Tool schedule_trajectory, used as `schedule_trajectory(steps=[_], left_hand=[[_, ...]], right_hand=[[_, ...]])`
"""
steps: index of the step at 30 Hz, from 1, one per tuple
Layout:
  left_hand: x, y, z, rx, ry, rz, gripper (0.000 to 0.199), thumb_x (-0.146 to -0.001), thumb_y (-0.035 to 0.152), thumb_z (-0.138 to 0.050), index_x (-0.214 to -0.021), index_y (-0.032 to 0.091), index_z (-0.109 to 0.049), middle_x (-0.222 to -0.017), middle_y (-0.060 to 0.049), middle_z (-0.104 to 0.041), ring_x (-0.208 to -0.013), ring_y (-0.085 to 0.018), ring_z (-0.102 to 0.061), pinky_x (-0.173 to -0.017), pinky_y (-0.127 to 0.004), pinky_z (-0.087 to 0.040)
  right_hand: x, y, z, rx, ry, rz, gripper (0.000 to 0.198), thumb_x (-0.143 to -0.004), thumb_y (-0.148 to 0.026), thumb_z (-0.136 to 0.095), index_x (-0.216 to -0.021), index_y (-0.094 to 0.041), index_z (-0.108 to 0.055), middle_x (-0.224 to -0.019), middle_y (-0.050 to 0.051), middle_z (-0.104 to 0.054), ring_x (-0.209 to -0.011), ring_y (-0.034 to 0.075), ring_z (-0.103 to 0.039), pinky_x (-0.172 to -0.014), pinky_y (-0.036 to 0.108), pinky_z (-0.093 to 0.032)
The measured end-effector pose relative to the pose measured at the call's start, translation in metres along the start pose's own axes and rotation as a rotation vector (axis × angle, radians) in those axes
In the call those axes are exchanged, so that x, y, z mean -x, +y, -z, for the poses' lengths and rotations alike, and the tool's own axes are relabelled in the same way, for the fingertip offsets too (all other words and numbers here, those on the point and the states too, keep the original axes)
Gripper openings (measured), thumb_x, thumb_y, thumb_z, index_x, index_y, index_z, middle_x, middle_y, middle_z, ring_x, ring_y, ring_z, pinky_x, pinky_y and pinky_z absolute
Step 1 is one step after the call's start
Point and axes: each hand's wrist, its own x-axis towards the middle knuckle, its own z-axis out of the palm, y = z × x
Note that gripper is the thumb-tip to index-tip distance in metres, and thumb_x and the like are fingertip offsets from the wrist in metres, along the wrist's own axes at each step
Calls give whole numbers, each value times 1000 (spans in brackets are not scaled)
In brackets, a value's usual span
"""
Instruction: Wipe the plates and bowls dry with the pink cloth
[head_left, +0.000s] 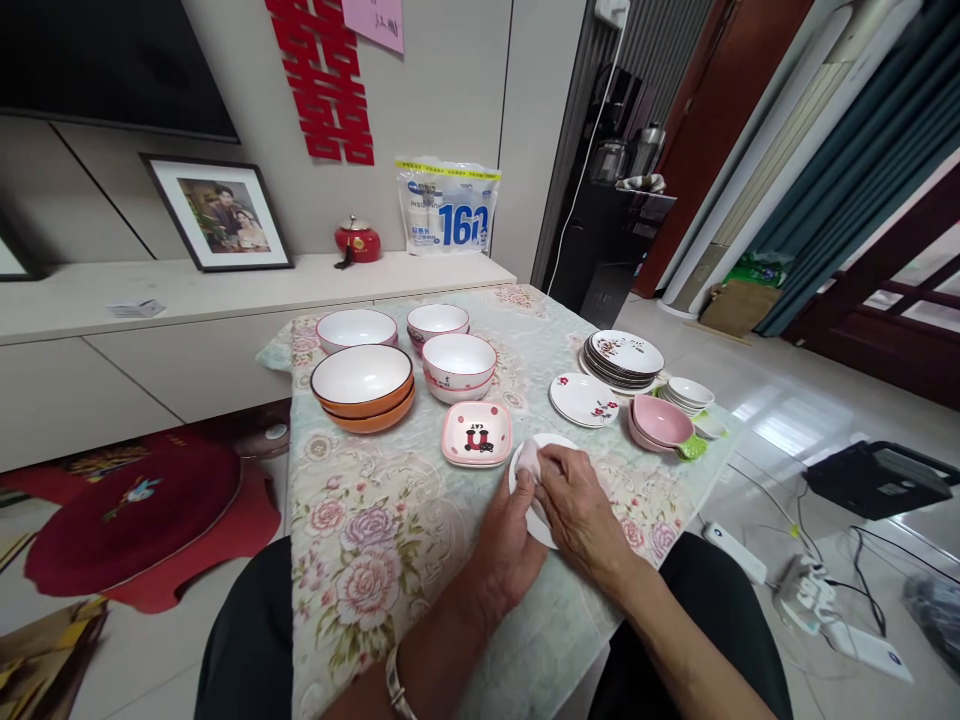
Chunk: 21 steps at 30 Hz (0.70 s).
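gripping a white plate [540,528] in a curled left hand [510,535], kinda pinching a pale cloth [529,457] on it with bunched-up fingers of the right hand [576,505], near a cat dish [477,432]

A: Where does the table [525,655] lie open?
B: At near left, a broad stretch of flowered cloth [375,560] spreads from the left forearm [435,615] up to stacked orange bowls [367,409].
A: And straight ahead?
B: A bare lane runs to the far edge, between white bowls [459,360] on the left and a flowered plate [581,400] on the right. Pink square dishes [477,433] narrow its entrance, just beside the white plate [539,526] in the hands [579,505].
A: To the right?
B: Pink bowls [660,422] stand in the way, a plate stack [624,358] farther back; a strip of cloth in front of them is passable.
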Motion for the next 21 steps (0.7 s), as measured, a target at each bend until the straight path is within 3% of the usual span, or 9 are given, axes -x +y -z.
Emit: schedule_trajectory(steps=[3,6,10,13,17,21], left_hand=[[-3,1,2,26,-9,47,40,-88,44,-65,-115,14,-64,-116,-13,-70,-117,-28,-62,-102,-42,-46],[-6,-1,3,54,41,87,41,-92,47,-57,-114,13,-65,-116,-16,-70,-117,-30,-62,-100,-46,-48],[-8,-5,4,49,64,67,40,-94,46,-54,-118,16,-64,-121,-16,-70,-121,-30,-60,-103,-46,-47],[-6,-5,4,30,30,97,38,-92,45,-57,-116,17,-66,-119,-14,-71,-122,-30,-60,-106,-46,-45],[-3,0,2,33,-31,78,39,-92,46,-58,-114,14,-66,-121,-13,-69,-122,-27,-60,-106,-41,-45],[-3,5,-1,25,-27,9,43,-91,44,-60,-121,14,-63,-123,-15,-68,-121,-27,-61,-103,-41,-48]], right_hand=[[10,3,13,-161,-67,89,30,-97,-13,-44,-116,-24,-65,-112,11,-62,-100,24,-55,-82,40,-51],[14,19,25,-169,-99,108,25,-96,-16,-51,-112,-26,-68,-106,9,-64,-96,24,-56,-80,39,-51],[5,35,22,-15,95,-48,24,-95,-17,-51,-109,-23,-70,-99,11,-63,-92,26,-55,-78,42,-50],[-6,23,8,-31,209,-100,26,-96,-17,-50,-112,-22,-69,-98,11,-62,-92,26,-54,-78,42,-50],[-12,-2,3,-238,63,-12,21,-97,-18,-49,-100,-23,-68,-100,9,-63,-94,23,-56,-80,38,-51],[0,4,24,-335,-132,22,15,-96,-21,-52,-92,-23,-66,-98,7,-64,-93,21,-59,-79,35,-51]])
